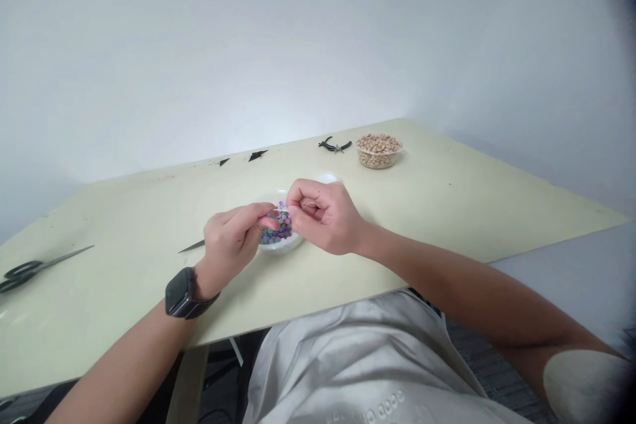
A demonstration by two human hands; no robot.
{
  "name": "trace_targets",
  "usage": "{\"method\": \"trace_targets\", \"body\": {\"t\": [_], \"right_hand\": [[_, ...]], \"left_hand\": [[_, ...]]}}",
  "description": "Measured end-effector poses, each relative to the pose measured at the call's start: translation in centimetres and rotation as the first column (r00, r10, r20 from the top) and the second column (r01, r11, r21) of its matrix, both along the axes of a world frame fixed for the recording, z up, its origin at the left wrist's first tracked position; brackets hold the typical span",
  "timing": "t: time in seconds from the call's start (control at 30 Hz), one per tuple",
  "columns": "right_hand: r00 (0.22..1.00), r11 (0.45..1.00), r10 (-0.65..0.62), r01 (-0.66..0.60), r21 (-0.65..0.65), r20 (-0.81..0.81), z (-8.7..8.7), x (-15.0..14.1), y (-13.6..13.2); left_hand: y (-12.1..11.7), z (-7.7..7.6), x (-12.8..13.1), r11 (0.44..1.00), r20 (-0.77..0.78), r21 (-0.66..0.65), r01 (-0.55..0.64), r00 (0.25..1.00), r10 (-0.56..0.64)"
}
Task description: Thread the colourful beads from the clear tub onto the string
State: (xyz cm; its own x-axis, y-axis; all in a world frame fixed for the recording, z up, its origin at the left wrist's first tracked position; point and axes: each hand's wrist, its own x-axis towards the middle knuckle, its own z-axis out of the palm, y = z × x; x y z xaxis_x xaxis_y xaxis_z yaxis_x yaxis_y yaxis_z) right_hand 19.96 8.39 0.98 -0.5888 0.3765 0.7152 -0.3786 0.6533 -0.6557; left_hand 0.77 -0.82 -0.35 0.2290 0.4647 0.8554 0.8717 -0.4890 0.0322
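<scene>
Hands [332, 218] over yellow table [422, 218], pale wall [248, 46]

- I work at a pale yellow table [422, 212]
- left: black-handled scissors [38, 267]
- far side: black scraps [257, 156], pliers [328, 145]
- right of those: clear tub [377, 161]
- middle: bead bowl [279, 249]

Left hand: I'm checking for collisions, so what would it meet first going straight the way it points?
Likely the right hand, just across the thin white strand, though depth is unclear from one view.
</scene>
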Motion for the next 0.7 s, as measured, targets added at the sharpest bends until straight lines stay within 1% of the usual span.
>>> {"method": "trace_targets", "body": {"t": [0.1,0.23,0.43,0.7], "right_hand": [[1.000,1.000,-0.004,0.004,0.005,0.002,0.13,0.04,-0.07],[1.000,1.000,0.010,-0.010,0.010,0.015,0.10,0.05,-0.09],[1.000,0.999,0.014,-0.015,0.031,0.018,0.04,0.02,-0.02],[0.998,0.999,0.028,-0.029,0.013,0.052,-0.06,0.03,-0.04]], "left_hand": [[0.05,-0.07,-0.05,1.000,-0.006,0.009,-0.022,1.000,0.022],[-0.01,-0.11,-0.07,0.999,-0.018,-0.030,-0.032,0.999,0.031],[-0.03,0.01,-0.04,0.998,-0.040,-0.067,0.018,0.999,-0.021],[0.02,0.02,-0.07,0.995,-0.065,-0.080,0.061,0.996,-0.066]]}}
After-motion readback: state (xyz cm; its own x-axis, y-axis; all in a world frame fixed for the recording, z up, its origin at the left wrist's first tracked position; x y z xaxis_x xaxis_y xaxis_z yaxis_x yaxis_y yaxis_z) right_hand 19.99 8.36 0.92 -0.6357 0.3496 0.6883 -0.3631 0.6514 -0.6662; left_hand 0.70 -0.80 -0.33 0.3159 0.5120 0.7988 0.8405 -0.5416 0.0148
